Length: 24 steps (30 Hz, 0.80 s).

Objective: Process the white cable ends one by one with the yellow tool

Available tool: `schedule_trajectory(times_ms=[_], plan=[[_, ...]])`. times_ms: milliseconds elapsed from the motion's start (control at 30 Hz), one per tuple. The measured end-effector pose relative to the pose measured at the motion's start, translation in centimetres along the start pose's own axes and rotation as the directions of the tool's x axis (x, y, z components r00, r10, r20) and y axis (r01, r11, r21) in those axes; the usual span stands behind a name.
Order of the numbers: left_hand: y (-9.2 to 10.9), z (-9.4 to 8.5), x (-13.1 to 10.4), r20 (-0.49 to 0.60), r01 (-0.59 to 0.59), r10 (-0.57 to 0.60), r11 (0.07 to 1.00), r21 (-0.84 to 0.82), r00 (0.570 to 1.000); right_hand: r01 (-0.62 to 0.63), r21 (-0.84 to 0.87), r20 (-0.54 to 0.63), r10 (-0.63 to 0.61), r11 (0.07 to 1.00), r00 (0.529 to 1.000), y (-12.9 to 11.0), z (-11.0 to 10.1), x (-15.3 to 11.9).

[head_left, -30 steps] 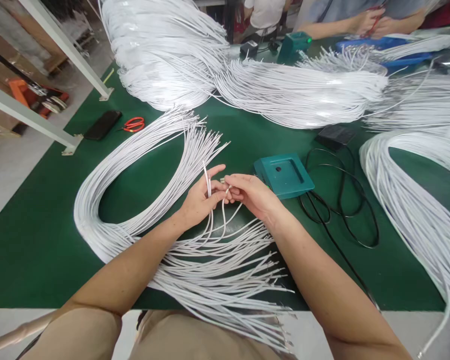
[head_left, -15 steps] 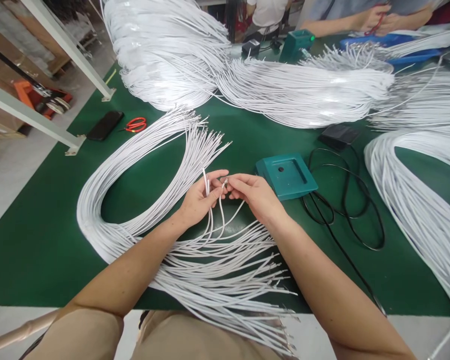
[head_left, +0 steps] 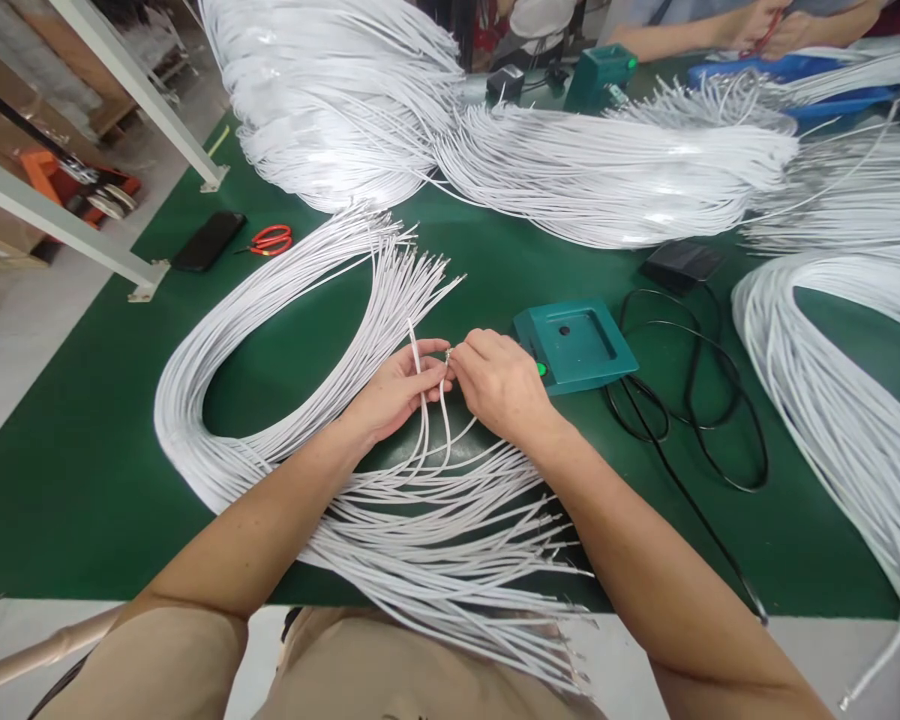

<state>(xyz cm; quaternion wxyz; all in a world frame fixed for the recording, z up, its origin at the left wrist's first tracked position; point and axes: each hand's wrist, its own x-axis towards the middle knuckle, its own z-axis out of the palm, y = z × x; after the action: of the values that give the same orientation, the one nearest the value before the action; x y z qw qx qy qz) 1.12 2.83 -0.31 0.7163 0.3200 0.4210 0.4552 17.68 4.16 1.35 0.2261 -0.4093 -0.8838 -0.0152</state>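
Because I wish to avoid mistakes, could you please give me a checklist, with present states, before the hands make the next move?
1. Left hand holding a white cable: ok.
2. Right hand beside its metallic tip: ok.
3. Right fingertips pinching that tip: cannot tell, hidden.
4. Red-handled scissors apart from both hands: ok.
5. All loose cable ends within the green tabletop: not ok, some pass its near edge.

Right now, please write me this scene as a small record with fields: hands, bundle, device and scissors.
Left hand: holds white cables
Right hand: at a cable end, grip hidden
Bundle: curved, on green table
Device: teal, beside right hand
Scissors: red handles, beside phone
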Motion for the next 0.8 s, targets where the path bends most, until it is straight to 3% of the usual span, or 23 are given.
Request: schedule_trajectory(times_ms=[167, 300, 567, 800], plan=[[-0.3, -0.1, 0.7, -0.051, -0.113, 0.124, 0.977, 0.18, 0.991, -0.078, -0.175, 0.067, 0.09, 0.982, 0.994, 2.4, -0.3, 0.2], [-0.8, -0.6, 1.5, -0.05, -0.151, 0.173, 0.943, 0.297, 0.984, -0.073, -0.184, 0.153, 0.102, 0.98, 0.983, 3.2, -0.2, 0.1], [-1.6, -1.1, 2.2, -0.125, -0.146, 0.211, 0.906, 0.397, 0.97, -0.093, -0.139, 0.092, 0.107, 0.986, 0.99, 3.2, 0.1, 0.3], [-1.7, -1.3, 2.3, -0.098, -0.12, 0.179, 0.892, 0.435, 0.979, -0.11, -0.123, 0.097, 0.123, 0.986, 0.988, 3.1, -0.5, 0.1]])
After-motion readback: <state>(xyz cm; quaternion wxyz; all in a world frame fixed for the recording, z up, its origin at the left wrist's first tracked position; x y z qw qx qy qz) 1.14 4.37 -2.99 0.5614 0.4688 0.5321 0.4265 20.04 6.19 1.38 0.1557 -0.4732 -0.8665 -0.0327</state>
